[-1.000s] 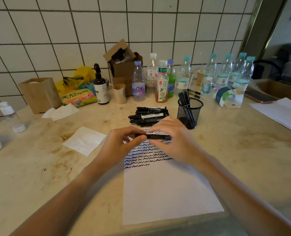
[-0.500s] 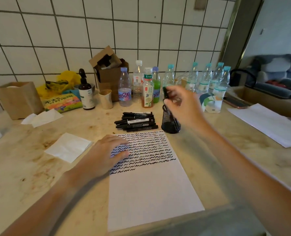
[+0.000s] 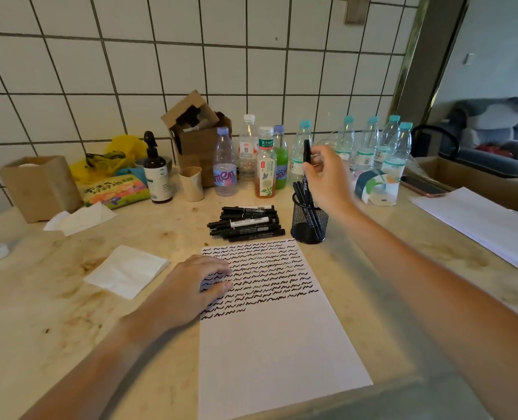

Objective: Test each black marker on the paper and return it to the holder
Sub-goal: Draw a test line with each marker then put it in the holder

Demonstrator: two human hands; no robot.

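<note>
A white paper (image 3: 276, 353) lies in front of me, its upper part covered with black squiggle rows. My left hand (image 3: 191, 289) rests flat on the paper's left edge. My right hand (image 3: 327, 180) holds a black marker (image 3: 306, 153) upright just above the black mesh holder (image 3: 309, 221), which contains several markers. A pile of black markers (image 3: 245, 222) lies on the counter between the paper and the bottles, left of the holder.
A row of bottles (image 3: 267, 165) stands behind the pile and holder. A white napkin (image 3: 127, 271) lies left of the paper. More paper (image 3: 479, 222) lies at the right. A cardboard box (image 3: 197, 137), spray bottle (image 3: 156, 174) and paper cup (image 3: 192, 183) stand at the back.
Both hands held a marker over the paper a second ago. My right hand has since carried it up to the holder, and my left hand has settled on the paper.
</note>
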